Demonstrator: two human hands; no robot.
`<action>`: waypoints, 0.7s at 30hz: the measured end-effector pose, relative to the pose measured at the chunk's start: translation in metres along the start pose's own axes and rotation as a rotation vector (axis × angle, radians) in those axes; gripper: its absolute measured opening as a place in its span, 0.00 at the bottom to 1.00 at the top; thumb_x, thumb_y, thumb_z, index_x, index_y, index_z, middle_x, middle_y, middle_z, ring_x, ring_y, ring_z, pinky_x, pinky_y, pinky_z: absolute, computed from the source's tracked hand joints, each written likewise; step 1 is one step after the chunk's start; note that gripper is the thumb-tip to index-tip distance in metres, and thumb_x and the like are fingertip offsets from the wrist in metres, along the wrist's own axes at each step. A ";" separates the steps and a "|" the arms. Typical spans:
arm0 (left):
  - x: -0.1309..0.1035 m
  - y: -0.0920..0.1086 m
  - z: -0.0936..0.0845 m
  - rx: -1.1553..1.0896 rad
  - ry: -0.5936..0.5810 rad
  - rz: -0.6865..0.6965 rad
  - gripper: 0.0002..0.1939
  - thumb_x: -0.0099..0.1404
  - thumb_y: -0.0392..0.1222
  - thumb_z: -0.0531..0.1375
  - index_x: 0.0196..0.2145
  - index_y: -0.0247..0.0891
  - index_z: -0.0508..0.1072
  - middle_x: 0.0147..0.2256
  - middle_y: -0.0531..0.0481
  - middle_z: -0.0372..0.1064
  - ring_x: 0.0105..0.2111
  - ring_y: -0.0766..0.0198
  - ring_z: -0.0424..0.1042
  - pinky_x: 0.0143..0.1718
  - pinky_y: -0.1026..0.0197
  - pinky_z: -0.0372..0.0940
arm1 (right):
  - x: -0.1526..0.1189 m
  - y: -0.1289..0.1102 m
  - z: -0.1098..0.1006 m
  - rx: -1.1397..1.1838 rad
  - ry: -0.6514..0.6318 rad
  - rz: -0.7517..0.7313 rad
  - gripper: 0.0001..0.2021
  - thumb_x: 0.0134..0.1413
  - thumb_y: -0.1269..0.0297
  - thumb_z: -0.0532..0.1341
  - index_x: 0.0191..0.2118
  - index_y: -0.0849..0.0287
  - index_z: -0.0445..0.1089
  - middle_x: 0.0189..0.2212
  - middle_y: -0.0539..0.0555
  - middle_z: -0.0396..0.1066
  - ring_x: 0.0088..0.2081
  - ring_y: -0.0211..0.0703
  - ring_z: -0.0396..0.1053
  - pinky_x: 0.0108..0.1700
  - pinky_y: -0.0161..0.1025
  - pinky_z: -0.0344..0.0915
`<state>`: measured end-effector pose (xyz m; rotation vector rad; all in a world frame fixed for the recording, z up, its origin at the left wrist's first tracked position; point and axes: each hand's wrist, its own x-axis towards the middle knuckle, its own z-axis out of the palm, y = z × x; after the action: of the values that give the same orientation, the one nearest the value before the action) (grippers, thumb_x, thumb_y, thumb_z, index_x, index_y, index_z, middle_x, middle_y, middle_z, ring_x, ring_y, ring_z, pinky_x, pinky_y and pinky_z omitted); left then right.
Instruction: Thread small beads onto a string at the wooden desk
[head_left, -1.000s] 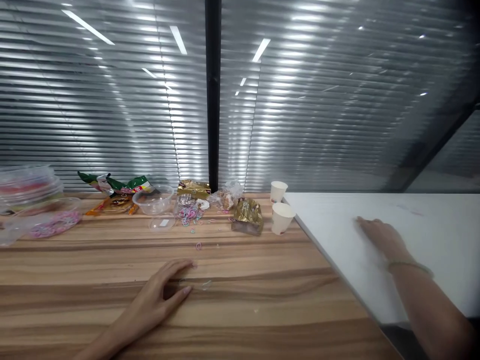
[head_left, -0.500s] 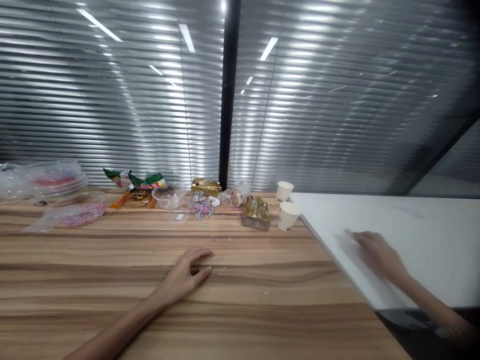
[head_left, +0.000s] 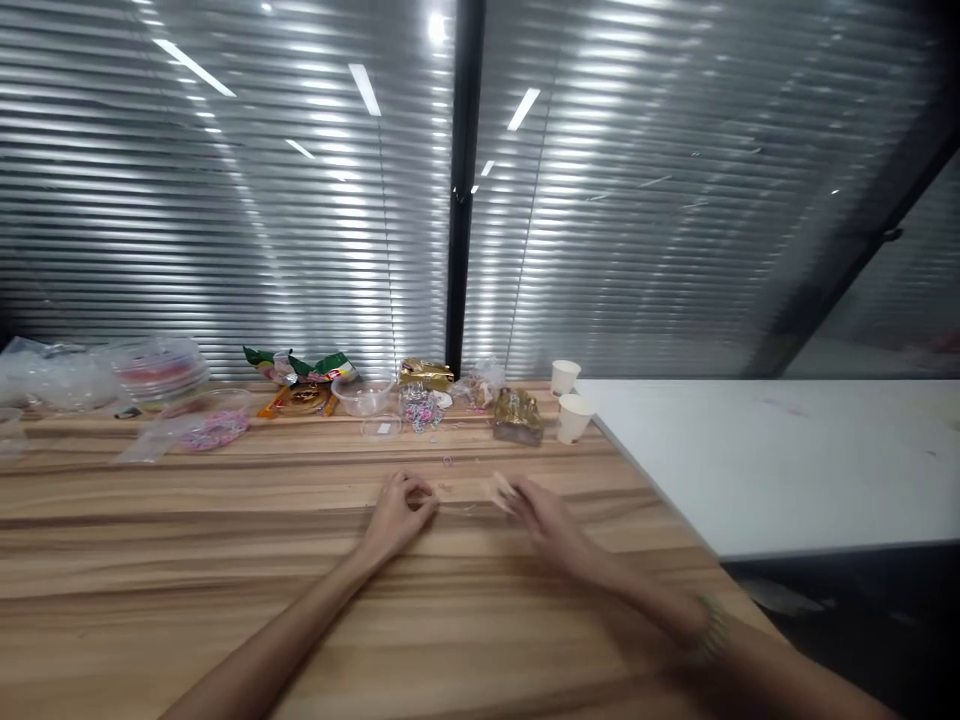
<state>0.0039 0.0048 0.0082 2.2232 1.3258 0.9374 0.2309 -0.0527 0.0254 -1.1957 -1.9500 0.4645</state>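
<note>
My left hand rests on the wooden table, its thumb and forefinger curled together into a ring. Whether anything tiny sits between those fingertips cannot be made out. To its right, my right hand is smeared by motion, a bracelet on its wrist. Its fingers are closed on a small pale object, too blurred to name. A few thin bits lie on the wood between the two hands. Just beyond them is a small pink ring.
Along the back stand paper cups, a gold foil pack, a pile of small colourful rings, a clear bowl, green snack bags and a bag of pink rings. A white table adjoins at right.
My right hand has come left from the white table to the wooden one, carrying the pale object. My left thumb and forefinger have drawn together. The view has shifted slightly.
</note>
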 end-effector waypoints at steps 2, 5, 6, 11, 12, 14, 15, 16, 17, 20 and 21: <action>0.000 -0.004 0.003 0.015 0.006 0.039 0.08 0.56 0.43 0.57 0.28 0.34 0.72 0.31 0.46 0.66 0.37 0.58 0.64 0.40 0.57 0.59 | 0.012 -0.003 0.023 0.105 0.003 0.007 0.09 0.58 0.67 0.48 0.40 0.60 0.61 0.33 0.55 0.67 0.33 0.42 0.64 0.36 0.37 0.62; -0.001 -0.009 0.008 0.006 -0.004 0.065 0.07 0.55 0.41 0.59 0.27 0.35 0.72 0.30 0.47 0.66 0.36 0.58 0.64 0.39 0.58 0.58 | 0.026 -0.001 0.050 0.200 0.047 0.036 0.13 0.58 0.66 0.47 0.47 0.61 0.59 0.38 0.58 0.66 0.37 0.45 0.65 0.40 0.40 0.62; -0.001 -0.010 0.008 -0.009 -0.012 0.070 0.06 0.55 0.41 0.59 0.26 0.35 0.72 0.30 0.47 0.66 0.36 0.59 0.64 0.39 0.58 0.58 | 0.029 0.000 0.056 0.226 0.072 0.054 0.14 0.58 0.65 0.46 0.48 0.61 0.59 0.40 0.58 0.66 0.40 0.46 0.64 0.42 0.42 0.61; 0.000 -0.008 0.007 -0.220 -0.130 0.043 0.08 0.56 0.41 0.58 0.27 0.34 0.72 0.29 0.48 0.69 0.31 0.62 0.66 0.34 0.63 0.59 | 0.029 0.005 0.072 0.364 0.150 0.099 0.15 0.58 0.64 0.47 0.48 0.58 0.61 0.47 0.55 0.63 0.48 0.45 0.59 0.51 0.44 0.54; 0.000 -0.005 0.008 -0.272 -0.150 0.033 0.08 0.56 0.42 0.57 0.27 0.34 0.72 0.28 0.48 0.69 0.30 0.62 0.66 0.33 0.63 0.59 | 0.027 0.005 0.073 0.382 0.140 0.096 0.15 0.57 0.65 0.48 0.48 0.58 0.61 0.46 0.55 0.63 0.48 0.45 0.60 0.51 0.43 0.55; 0.000 0.001 0.010 -0.391 -0.163 0.006 0.10 0.56 0.44 0.58 0.27 0.33 0.72 0.28 0.47 0.70 0.29 0.62 0.66 0.33 0.64 0.60 | 0.023 0.006 0.075 0.388 0.114 0.079 0.15 0.55 0.65 0.51 0.48 0.58 0.60 0.45 0.55 0.63 0.46 0.45 0.61 0.49 0.42 0.57; 0.000 0.005 0.013 -0.463 -0.164 -0.012 0.12 0.56 0.45 0.58 0.28 0.32 0.72 0.28 0.47 0.70 0.29 0.62 0.67 0.33 0.64 0.60 | 0.021 0.006 0.076 0.375 0.108 0.069 0.15 0.53 0.66 0.53 0.48 0.58 0.60 0.43 0.55 0.64 0.45 0.45 0.61 0.47 0.42 0.58; -0.001 0.008 0.015 -0.541 -0.163 -0.029 0.13 0.56 0.46 0.58 0.29 0.32 0.72 0.28 0.47 0.71 0.30 0.62 0.67 0.33 0.63 0.60 | 0.021 0.006 0.076 0.353 0.106 0.061 0.15 0.52 0.67 0.55 0.47 0.58 0.60 0.41 0.55 0.65 0.43 0.44 0.62 0.45 0.41 0.59; -0.001 0.010 0.018 -0.615 -0.161 -0.043 0.14 0.56 0.47 0.57 0.30 0.32 0.72 0.29 0.46 0.71 0.31 0.61 0.67 0.34 0.63 0.61 | 0.020 0.005 0.076 0.329 0.108 0.058 0.15 0.51 0.67 0.55 0.46 0.59 0.60 0.39 0.55 0.65 0.40 0.44 0.63 0.43 0.40 0.60; -0.004 0.013 0.025 -0.741 -0.149 -0.078 0.15 0.57 0.48 0.57 0.32 0.31 0.72 0.33 0.45 0.71 0.34 0.60 0.68 0.37 0.62 0.61 | 0.021 0.003 0.075 0.282 0.137 0.082 0.07 0.52 0.67 0.55 0.38 0.60 0.62 0.33 0.54 0.66 0.35 0.43 0.63 0.38 0.38 0.61; -0.005 0.012 0.025 -0.753 -0.140 -0.098 0.15 0.56 0.48 0.57 0.33 0.32 0.73 0.33 0.45 0.71 0.34 0.60 0.67 0.38 0.62 0.61 | 0.021 0.003 0.075 0.279 0.145 0.091 0.05 0.52 0.66 0.55 0.36 0.60 0.63 0.32 0.54 0.66 0.34 0.42 0.63 0.37 0.38 0.60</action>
<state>0.0279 -0.0047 -0.0037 1.5917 0.8160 1.0074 0.1694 -0.0261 -0.0141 -1.1083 -1.6514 0.6550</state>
